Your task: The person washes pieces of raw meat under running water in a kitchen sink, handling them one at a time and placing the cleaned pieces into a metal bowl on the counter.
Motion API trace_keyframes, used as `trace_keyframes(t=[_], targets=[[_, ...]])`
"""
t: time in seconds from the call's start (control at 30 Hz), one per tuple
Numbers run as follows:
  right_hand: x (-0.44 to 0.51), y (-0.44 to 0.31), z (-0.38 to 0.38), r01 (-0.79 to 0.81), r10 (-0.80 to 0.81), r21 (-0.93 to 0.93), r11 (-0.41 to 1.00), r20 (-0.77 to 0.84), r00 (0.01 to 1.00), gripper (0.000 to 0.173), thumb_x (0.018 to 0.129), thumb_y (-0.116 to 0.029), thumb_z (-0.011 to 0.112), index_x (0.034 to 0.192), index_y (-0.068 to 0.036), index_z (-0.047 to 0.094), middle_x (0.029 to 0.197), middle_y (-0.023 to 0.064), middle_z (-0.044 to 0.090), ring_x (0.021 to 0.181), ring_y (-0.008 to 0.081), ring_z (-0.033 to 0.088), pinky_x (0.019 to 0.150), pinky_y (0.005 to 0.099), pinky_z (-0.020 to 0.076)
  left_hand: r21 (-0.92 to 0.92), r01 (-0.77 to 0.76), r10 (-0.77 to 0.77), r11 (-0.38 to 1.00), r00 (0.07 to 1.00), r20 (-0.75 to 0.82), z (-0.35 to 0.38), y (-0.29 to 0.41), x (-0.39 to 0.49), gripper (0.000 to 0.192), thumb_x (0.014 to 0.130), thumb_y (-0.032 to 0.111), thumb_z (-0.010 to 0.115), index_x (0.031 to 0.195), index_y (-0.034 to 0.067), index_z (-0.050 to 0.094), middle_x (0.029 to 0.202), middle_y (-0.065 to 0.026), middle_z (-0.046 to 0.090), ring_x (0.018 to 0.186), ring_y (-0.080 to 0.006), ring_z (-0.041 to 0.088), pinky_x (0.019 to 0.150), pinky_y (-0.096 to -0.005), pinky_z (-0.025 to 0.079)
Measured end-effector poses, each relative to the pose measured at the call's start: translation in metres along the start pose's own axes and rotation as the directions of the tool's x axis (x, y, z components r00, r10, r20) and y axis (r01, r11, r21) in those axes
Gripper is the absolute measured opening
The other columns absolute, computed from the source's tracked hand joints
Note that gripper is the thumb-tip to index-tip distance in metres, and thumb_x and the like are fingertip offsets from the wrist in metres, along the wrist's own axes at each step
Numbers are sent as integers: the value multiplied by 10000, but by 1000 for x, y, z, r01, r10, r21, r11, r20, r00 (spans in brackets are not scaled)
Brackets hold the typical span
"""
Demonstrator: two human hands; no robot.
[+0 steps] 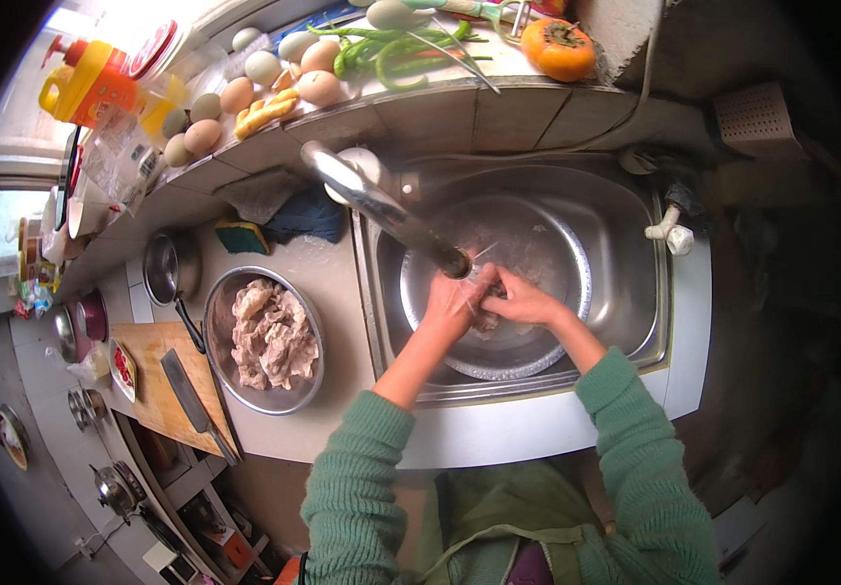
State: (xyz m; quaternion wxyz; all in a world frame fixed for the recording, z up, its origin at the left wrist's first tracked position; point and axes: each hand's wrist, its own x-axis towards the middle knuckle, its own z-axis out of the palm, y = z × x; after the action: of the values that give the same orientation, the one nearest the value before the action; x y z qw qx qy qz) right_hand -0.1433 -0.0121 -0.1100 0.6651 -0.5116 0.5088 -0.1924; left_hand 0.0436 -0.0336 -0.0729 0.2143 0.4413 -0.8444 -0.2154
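Observation:
My left hand (451,301) and my right hand (526,298) meet under the mouth of the metal faucet (398,216). Water runs over the fingers. Between them they grip a piece of pale meat (488,319), partly hidden by the fingers. Below is a round metal basin (585,292) with water in it, set inside the stainless steel sink (621,256). What else lies in the basin is blurred. On the counter left of the sink stands a metal bowl (217,365) holding several chunks of pale, greyish-pink meat (274,340).
A cleaver (188,391) lies on a wooden cutting board (146,409), beside a small saucepan (163,269). A sponge (243,238) and cloths (307,218) sit behind the bowl. The ledge carries eggs (318,88), green peppers (398,62) and a persimmon (558,50).

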Motion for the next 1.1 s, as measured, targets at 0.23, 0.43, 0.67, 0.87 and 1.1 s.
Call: trace_keyframes(t=[0.23, 0.43, 0.67, 0.87, 1.1], targets=[[-1, -18, 21, -187, 137, -300, 935, -180, 974, 547, 782, -299, 641, 1195, 56, 585, 1055, 283, 675, 1015, 383, 672, 880, 434, 521, 109, 32, -47, 994, 990, 137, -1, -5, -4, 487, 800, 158, 659, 1279, 171, 574, 891, -155, 635, 835, -340, 659, 642, -451, 510], [-3, -43, 37, -256, 141, -473, 843, -266, 954, 363, 752, -274, 623, 950, 17, 710, 938, 264, 706, 963, 398, 686, 890, 453, 517, 177, 14, -50, 984, 978, 200, 14, -23, -12, 552, 833, 170, 629, 1377, 206, 537, 946, -160, 660, 910, -340, 672, 698, -451, 533], [-16, -47, 49, -228, 45, -655, 720, -284, 958, 280, 755, -218, 613, 918, -25, 733, 887, 219, 721, 899, 376, 698, 960, 491, 440, 215, 72, -124, 974, 964, 235, 52, -33, -17, 215, 827, 160, 603, 1030, 93, 626, 935, -155, 680, 899, -363, 671, 697, -488, 527], [-33, -61, 35, -257, 48, -637, 726, -326, 944, 250, 745, -180, 622, 913, -34, 734, 845, 216, 718, 878, 378, 697, 967, 473, 432, 163, 217, -249, 962, 946, 208, 58, -27, -6, 162, 812, 185, 617, 938, 89, 650, 917, -158, 681, 859, -375, 670, 673, -512, 518], [-61, -73, 22, -291, 44, -602, 743, -390, 920, 257, 720, -182, 651, 925, -49, 730, 799, 211, 705, 835, 344, 693, 941, 437, 450, 169, 248, -279, 954, 940, 195, 61, -12, 4, 232, 841, 197, 618, 1045, 101, 671, 965, -183, 679, 917, -362, 672, 777, -497, 530]])
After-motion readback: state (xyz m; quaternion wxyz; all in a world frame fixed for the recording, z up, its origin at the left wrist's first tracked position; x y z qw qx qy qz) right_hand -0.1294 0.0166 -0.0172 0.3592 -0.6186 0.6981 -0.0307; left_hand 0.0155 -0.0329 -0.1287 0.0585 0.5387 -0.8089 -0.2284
